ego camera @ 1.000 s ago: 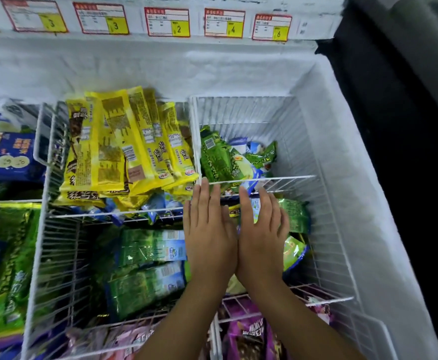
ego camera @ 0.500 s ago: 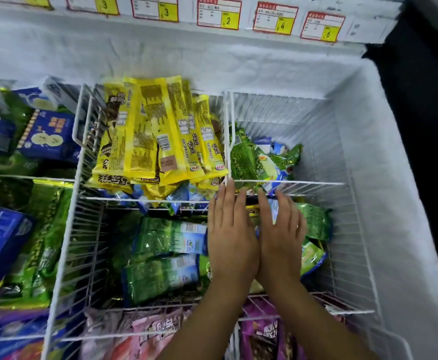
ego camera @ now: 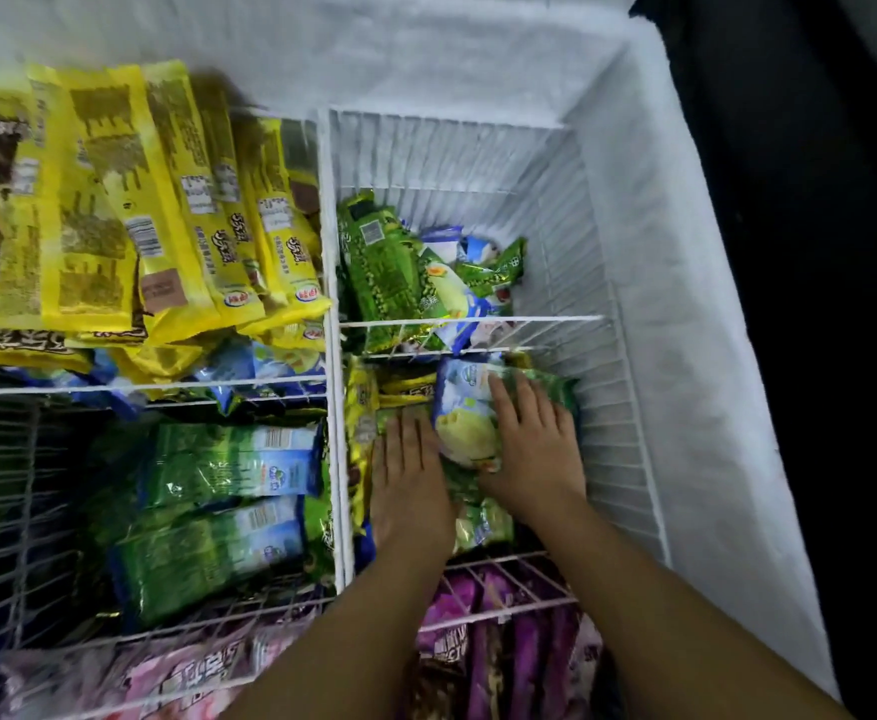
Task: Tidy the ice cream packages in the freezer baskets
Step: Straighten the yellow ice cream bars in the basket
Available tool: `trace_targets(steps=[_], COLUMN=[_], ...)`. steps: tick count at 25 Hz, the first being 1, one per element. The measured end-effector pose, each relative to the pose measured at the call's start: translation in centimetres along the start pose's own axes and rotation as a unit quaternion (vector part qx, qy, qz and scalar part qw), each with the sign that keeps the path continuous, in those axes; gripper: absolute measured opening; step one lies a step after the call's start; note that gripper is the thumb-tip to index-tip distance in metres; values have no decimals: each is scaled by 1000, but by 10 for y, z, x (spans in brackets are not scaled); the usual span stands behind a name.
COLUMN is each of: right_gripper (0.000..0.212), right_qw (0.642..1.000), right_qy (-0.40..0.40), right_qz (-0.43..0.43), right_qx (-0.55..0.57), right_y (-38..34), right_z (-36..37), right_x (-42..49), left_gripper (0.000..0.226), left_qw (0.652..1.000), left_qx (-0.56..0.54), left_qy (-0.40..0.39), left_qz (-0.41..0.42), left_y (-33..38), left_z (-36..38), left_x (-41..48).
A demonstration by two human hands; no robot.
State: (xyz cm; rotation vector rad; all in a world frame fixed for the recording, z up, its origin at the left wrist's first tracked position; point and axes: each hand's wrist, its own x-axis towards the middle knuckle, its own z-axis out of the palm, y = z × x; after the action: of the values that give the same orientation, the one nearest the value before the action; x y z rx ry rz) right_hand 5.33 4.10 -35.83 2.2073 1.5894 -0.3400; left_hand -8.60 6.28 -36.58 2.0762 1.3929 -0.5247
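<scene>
Ice cream package (ego camera: 465,413) lies between flat, open left hand (ego camera: 409,480) and right hand (ego camera: 535,449)

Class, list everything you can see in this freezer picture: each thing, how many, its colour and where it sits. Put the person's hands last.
yellow packages: a stack of several, yellow, far left basket.
green packages: two on top, green with blue ends, near left basket.
mixed packages: a loose heap, green, blue and white, far right basket.
pale package: one, blue-white and yellow, middle right basket, between the hands.
purple packages: several, purple, near right basket.
pink packages: several, pink, near left.
wire baskets: white.
left hand: flat on packages.
right hand: flat, touching the pale package.
</scene>
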Motion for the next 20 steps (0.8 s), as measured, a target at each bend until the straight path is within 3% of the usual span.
trace_targets(steps=[4, 8, 10, 14, 20], right_gripper=[118, 111, 105, 94, 68], right_qw=[1000, 999, 997, 992, 973], right_qy=[-8, 9, -15, 27, 11], right_qz=[22, 11, 30, 104, 146], right_qx=[-10, 29, 67, 63, 180], right_y=[2, -5, -7, -8, -7], right_z=[2, 10, 10, 14, 9], right_x=[1, 7, 10, -2, -4], left_gripper=[138, 141, 138, 119, 87], left_qw=[995, 988, 989, 988, 981], left_qx=[88, 146, 141, 151, 176], left_qy=[-40, -40, -27, 12, 32], left_qz=[19, 26, 23, 24, 80], left_y=[-1, 1, 4, 7, 9], left_z=[1, 0, 1, -2, 6], left_x=[-1, 5, 6, 8, 4])
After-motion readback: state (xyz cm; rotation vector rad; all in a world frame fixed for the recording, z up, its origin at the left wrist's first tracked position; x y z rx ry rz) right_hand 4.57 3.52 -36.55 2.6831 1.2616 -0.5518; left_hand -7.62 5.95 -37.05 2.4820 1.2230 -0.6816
